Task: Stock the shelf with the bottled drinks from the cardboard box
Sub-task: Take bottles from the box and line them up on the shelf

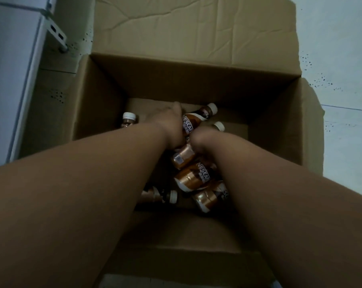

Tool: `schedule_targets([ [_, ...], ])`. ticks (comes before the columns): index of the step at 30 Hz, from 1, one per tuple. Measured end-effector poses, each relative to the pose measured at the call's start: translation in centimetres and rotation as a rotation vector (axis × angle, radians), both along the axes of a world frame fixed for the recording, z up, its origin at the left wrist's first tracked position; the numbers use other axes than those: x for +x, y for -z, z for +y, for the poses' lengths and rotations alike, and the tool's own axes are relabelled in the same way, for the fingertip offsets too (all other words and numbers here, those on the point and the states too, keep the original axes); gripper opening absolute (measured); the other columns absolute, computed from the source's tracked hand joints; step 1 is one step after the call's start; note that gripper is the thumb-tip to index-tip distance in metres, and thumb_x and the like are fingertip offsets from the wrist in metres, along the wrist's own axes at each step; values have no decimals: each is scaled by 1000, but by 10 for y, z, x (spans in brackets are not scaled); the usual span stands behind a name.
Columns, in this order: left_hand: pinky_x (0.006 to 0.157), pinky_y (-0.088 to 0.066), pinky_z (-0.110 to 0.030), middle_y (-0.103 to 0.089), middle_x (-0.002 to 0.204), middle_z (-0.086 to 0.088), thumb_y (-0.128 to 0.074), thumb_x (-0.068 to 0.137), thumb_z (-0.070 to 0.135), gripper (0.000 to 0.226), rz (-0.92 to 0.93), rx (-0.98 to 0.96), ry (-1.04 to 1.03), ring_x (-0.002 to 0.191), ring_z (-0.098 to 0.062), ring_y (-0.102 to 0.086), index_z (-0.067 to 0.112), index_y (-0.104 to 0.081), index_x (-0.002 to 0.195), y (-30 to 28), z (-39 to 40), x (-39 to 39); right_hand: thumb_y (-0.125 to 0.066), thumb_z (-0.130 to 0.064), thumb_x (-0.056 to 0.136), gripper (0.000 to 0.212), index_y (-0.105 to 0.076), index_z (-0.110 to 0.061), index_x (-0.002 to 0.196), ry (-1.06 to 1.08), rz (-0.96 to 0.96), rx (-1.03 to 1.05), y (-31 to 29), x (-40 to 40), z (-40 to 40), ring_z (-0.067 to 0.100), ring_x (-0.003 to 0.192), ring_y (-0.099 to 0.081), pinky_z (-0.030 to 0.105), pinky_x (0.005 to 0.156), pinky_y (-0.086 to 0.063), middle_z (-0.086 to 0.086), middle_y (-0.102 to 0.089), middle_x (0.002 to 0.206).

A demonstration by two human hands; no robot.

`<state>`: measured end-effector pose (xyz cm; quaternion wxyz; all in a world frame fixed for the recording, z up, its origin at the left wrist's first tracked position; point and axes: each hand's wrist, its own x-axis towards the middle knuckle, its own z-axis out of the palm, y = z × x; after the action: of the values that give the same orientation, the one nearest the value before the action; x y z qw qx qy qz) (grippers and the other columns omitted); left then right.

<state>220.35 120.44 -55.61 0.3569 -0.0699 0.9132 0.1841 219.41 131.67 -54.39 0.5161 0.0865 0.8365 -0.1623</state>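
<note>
We reach both hands into the cardboard box: left hand holds a bottle, right hand grip unclear; next lift out toward shelf

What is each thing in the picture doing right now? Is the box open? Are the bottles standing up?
cardboard box: open, flaps folded out.
bottles: capped, most lying on their sides in the box.
bottle by the left wall: capped, apparently upright.
left hand: down in the box on a bottle; grip hidden.
right hand: among the bottles, fingers hidden.
</note>
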Motion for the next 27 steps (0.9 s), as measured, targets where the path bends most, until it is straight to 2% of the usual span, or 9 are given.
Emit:
schedule_targets([
  [3, 89, -52, -41, -63, 111, -2, -81, 57, 44, 79, -160, 92, -201, 98, -24, -61, 28, -48, 128, -7, -15, 8, -49, -21, 97, 47, -38, -18, 143, 215, 127, -57, -2, 10, -1, 36, 120, -52, 43, 94, -47, 17, -50, 135],
  [6, 85, -56, -47, -64, 105, -10, -81, 50, 27, 75, -284, 375, -574, 93, -32, -66, 21, -55, 120, -40, -42, 27, -53, -33, 92, 23, -43, -35, 113, 294, 239, -154, -30, 22, -2, 32, 96, -57, 44, 79, -51, 12, -54, 115],
  [8, 79, -57, -50, -67, 99, -19, -77, 39, 17, 84, -228, 589, -777, 84, -37, -69, 10, -56, 120, -76, -60, 46, -53, -32, 89, 17, -43, -36, 103, 242, 367, -268, -73, 25, -10, 28, 90, -54, 35, 71, -46, 11, -52, 114],
  [11, 64, -54, -37, -63, 90, -22, -71, 58, 3, 61, -90, 860, -981, 69, -32, -64, 5, -55, 117, -141, -80, 76, -49, -27, 89, 21, -50, -35, 108, 135, 499, -427, -146, 27, -33, 27, 91, -54, 36, 76, -47, 12, -48, 117],
  [13, 63, -54, -36, -66, 89, -21, -72, 77, 20, 43, 22, 1001, -1142, 67, -30, -64, 3, -58, 114, -197, -101, 106, -43, -28, 88, 37, -48, -43, 122, 19, 603, -550, -214, 42, -57, 29, 90, -58, 45, 83, -53, 13, -51, 116],
  [16, 60, -56, -33, -68, 82, -14, -62, 82, 54, 55, 284, 1153, -1353, 66, -26, -64, 7, -62, 110, -280, -138, 161, -37, -33, 88, 57, -25, -68, 131, -138, 709, -719, -311, 81, -96, 28, 83, -63, 50, 81, -56, 13, -56, 112],
  [19, 65, -54, -34, -71, 89, -9, -59, 90, 42, 40, 593, 1078, -1347, 71, -23, -67, 13, -61, 118, -358, -175, 235, -43, -39, 96, 67, -2, -64, 142, -289, 871, -806, -388, 138, -143, 32, 105, -62, 40, 92, -49, 11, -56, 133],
  [22, 83, -56, -44, -75, 102, -6, -65, 87, 25, 29, 807, 919, -1254, 90, -24, -72, 22, -63, 116, -419, -208, 318, -48, -45, 96, 76, 0, -38, 153, -368, 952, -899, -442, 204, -200, 32, 126, -52, 41, 102, -42, 9, -48, 147],
  [27, 93, -51, -48, -72, 100, -4, -68, 72, 25, 26, 1023, 544, -1294, 94, -23, -67, 25, -67, 99, -473, -247, 426, -54, -28, 93, 41, -39, -12, 127, -353, 924, -1080, -495, 299, -280, 27, 89, -57, 34, 74, -40, 5, -55, 98],
])
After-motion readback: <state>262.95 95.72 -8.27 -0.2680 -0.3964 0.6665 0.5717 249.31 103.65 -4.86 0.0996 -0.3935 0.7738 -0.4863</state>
